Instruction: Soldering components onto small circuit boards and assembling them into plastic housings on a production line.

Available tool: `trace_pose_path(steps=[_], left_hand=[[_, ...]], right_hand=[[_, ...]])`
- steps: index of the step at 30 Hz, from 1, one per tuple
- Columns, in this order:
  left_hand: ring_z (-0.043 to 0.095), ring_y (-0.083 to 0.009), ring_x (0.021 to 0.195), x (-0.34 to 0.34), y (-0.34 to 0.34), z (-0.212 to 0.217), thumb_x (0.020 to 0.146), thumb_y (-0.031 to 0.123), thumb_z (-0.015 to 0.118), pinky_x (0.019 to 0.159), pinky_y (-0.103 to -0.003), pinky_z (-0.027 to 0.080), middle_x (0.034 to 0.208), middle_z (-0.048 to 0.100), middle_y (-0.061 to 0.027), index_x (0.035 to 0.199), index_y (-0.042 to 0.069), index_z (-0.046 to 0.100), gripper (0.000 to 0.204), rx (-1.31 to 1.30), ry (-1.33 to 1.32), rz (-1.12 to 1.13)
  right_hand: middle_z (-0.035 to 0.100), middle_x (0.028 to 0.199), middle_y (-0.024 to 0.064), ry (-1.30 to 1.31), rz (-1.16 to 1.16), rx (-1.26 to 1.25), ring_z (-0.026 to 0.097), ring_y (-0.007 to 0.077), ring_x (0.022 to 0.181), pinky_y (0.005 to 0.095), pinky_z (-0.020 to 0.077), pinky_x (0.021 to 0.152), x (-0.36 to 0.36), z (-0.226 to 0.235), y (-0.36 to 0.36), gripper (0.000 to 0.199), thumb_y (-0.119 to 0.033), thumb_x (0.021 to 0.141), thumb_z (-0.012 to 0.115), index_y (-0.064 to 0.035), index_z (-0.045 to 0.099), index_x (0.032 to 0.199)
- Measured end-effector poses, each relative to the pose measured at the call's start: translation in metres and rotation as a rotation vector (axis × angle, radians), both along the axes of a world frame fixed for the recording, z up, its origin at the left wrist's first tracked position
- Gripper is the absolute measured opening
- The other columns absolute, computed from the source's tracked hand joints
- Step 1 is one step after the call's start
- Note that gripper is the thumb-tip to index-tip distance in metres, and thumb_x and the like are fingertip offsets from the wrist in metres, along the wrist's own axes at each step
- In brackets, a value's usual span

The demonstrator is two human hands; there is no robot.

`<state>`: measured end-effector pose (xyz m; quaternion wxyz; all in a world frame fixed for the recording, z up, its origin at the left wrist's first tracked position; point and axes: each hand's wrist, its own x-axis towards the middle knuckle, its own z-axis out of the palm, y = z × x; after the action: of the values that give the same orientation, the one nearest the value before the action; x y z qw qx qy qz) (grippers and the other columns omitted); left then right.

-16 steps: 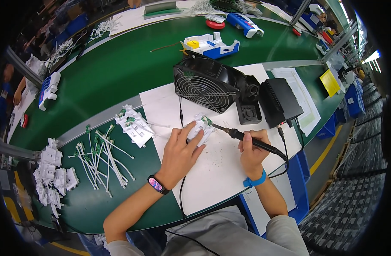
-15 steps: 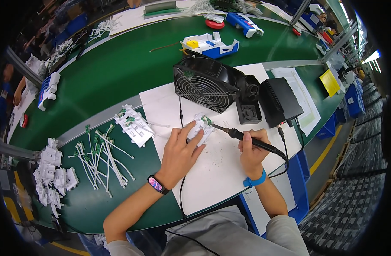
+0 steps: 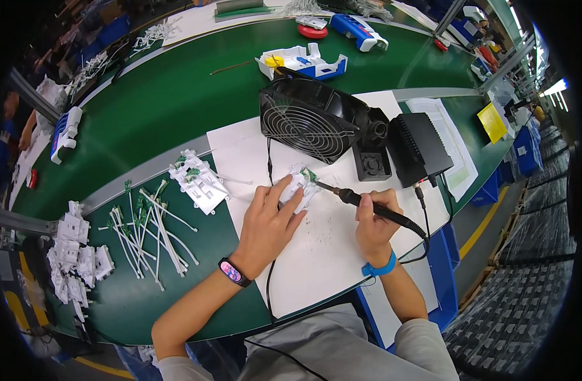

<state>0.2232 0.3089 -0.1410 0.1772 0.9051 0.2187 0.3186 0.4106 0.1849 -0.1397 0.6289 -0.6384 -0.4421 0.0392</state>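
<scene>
My left hand (image 3: 269, 222) steadies a small white plastic part (image 3: 296, 190) on the white sheet, thumb and fingers pressed against it. A little green circuit board (image 3: 309, 174) sits at the part's upper end. Held like a pen in my right hand (image 3: 375, 225) is a black soldering iron (image 3: 354, 198), its tip at or just beside the board; contact is too small to make out. Left of this lies another white plastic part (image 3: 201, 184) with green boards on it. Further left are several white cables (image 3: 158, 235) with green boards at their ends.
A black fan (image 3: 310, 124) stands just beyond the work, beside a black iron holder (image 3: 371, 162) and a black box (image 3: 419, 149). White plastic parts (image 3: 75, 254) are heaped at far left. Behind runs a green conveyor belt (image 3: 170, 108) bearing blue-and-white housings (image 3: 304, 62).
The blue-and-white housings on the belt have shifted slightly left. Both hands, the plastic part and the soldering iron stay nearly in place.
</scene>
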Motion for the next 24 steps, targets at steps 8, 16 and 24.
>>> trace_pose_path(steps=[8, 16, 24], left_hand=[[0.055, -0.0285, 0.097, 0.0, -0.001, 0.001, 0.082, 0.013, 0.082, 0.08, -0.036, 0.054, 0.138, 0.059, -0.0143, 0.118, 0.002, 0.072, 0.039, -0.002, 0.003, 0.005], [0.055, -0.0287, 0.098, 0.0, 0.0, -0.001, 0.081, 0.012, 0.082, 0.08, -0.037, 0.053, 0.14, 0.058, -0.0146, 0.118, 0.001, 0.072, 0.04, 0.008, 0.005, 0.004], [0.055, -0.0374, 0.121, 0.001, 0.001, 0.0, 0.083, 0.012, 0.081, 0.096, -0.041, 0.054, 0.141, 0.055, -0.021, 0.119, 0.0, 0.071, 0.039, 0.018, 0.004, -0.006]], right_hand=[[0.058, 0.063, 0.0051, 0.067, -0.103, 0.123, 0.046, 0.007, 0.053, 0.0234, 0.0354, 0.052, 0.009, -0.003, -0.006, 0.018, -0.007, 0.099, 0.064, -0.0025, 0.051, 0.087], [0.055, 0.069, 0.0066, 0.037, -0.14, 0.193, 0.044, 0.0076, 0.046, 0.0218, 0.0329, 0.042, 0.014, 0.005, -0.006, 0.016, -0.008, 0.102, 0.058, -0.0039, 0.049, 0.09], [0.053, 0.07, 0.0043, -0.159, -0.354, 0.323, 0.044, 0.0066, 0.049, 0.0219, 0.0316, 0.045, 0.041, 0.022, -0.014, 0.017, -0.01, 0.104, 0.056, -0.0034, 0.051, 0.09]])
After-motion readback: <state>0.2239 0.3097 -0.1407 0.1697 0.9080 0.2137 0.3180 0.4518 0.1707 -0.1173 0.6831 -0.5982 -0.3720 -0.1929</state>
